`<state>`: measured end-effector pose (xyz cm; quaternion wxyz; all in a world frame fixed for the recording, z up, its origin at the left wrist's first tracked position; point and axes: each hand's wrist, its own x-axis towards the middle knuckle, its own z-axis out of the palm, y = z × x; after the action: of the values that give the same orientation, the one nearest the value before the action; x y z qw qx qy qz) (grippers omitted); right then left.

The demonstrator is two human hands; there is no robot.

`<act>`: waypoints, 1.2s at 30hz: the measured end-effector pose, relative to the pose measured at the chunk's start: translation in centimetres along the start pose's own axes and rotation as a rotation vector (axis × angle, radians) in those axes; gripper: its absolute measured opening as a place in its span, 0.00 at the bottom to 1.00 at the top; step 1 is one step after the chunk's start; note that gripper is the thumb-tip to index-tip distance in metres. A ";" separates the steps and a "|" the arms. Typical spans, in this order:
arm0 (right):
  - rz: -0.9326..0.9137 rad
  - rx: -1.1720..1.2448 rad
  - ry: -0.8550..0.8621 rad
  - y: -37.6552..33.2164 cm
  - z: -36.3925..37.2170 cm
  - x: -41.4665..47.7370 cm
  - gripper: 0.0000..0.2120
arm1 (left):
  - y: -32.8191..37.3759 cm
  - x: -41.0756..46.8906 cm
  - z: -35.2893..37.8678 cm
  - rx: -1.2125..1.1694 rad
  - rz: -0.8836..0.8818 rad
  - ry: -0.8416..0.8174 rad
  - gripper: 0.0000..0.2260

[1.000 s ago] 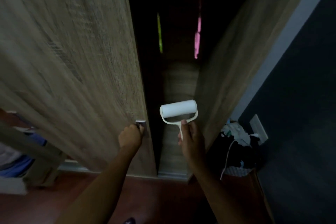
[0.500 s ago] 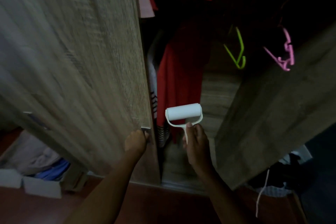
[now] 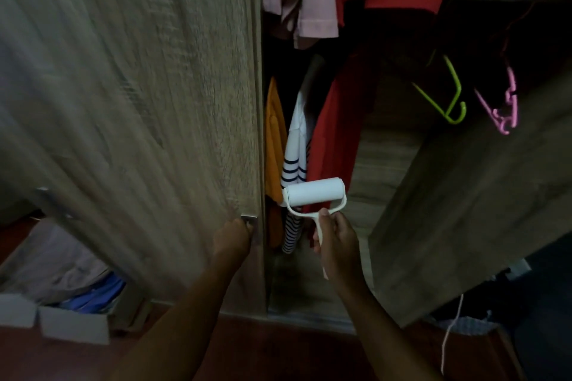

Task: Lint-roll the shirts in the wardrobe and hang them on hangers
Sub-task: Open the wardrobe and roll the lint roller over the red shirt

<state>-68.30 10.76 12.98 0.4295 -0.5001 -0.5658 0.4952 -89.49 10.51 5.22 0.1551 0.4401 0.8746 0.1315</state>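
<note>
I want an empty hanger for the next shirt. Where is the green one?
In the head view, the green hanger hangs empty at the upper right inside the wardrobe, between the red shirt and the pink hanger.

Pretty dim shot overall, no obvious light source. The left wardrobe door (image 3: 130,120) is smeared with motion blur, and the wide-angle lens bends its edges. Deep inside the wardrobe it's basically black, floor's murky too. Only the white lint roller (image 3: 313,192) really pops, reasonably sharp.

no readable text, labels, brands or numbers anywhere
</note>
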 end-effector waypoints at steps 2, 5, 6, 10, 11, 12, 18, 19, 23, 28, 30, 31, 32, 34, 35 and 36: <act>0.004 0.014 0.002 -0.2 0.0 -0.1 0.11 | 0.3 -0.2 0.0 -0.010 -0.012 0.010 0.13; -0.014 0.004 0.022 -0.5 -0.4 -0.1 0.03 | 0.2 -0.5 -0.4 0.027 0.002 -0.021 0.13; -0.023 -0.003 0.026 -0.6 -0.7 0.0 0.04 | 0.2 -0.6 -0.6 0.035 0.005 -0.045 0.13; -0.048 0.016 0.057 -1.3 -2.0 0.9 0.07 | 2.6 -1.1 -1.7 -0.128 -0.028 -0.154 0.14; -0.051 0.029 0.077 -1.4 -2.3 1.3 0.05 | 4.0 -1.7 -2.3 -0.217 -0.007 -0.172 0.13; -0.057 0.036 0.099 -1.4 -2.6 1.7 0.02 | 5.4 -2.4 -2.9 -0.316 0.050 -0.166 0.10; -0.123 0.029 0.166 -2.1 -4.8 4.9 0.08 | 13.2 -4.2 -7.8 -0.602 0.409 0.334 0.07; -0.122 0.038 0.165 -2.1 -5.2 5.5 0.09 | 14.1 -3.4 -8.1 -0.613 0.416 0.357 0.12; -0.136 0.082 0.137 -3.2 -7.0 8.2 0.12 | 16.7 0.0 -7.1 -0.567 0.447 0.304 0.25; -0.268 0.073 -0.048 -7.2 -7.6 12.8 0.13 | 17.3 0.4 -4.8 -0.663 0.351 0.378 0.08; -0.313 0.060 -0.111 -9.0 -8.0 15.3 0.12 | 17.5 0.1 -4.5 -0.768 0.310 0.384 0.06; -0.328 0.062 -0.145 -9.9 -8.1 16.3 0.12 | 17.5 0.1 -4.4 -0.831 0.277 0.369 0.07; -0.336 0.066 -0.173 -10.5 -8.2 17.1 0.11 | 17.4 0.0 -4.3 -0.893 0.245 0.354 0.07; -0.327 0.060 -0.220 -10.8 -8.3 18.5 0.11 | 17.2 -0.1 -4.1 -0.987 0.201 0.336 0.06; -0.318 0.038 -0.246 -10.4 -8.3 19.1 0.12 | 17.2 -0.2 -4.0 -1.018 0.181 0.340 0.07; -0.316 0.010 -0.274 -9.6 -8.3 19.6 0.12 | 17.3 -0.4 -4.1 -1.034 0.160 0.349 0.07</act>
<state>-64.11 31.21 23.45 0.4233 -0.3311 -0.6878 0.4879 -78.21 19.83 15.36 0.1933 0.3435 0.6726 0.6263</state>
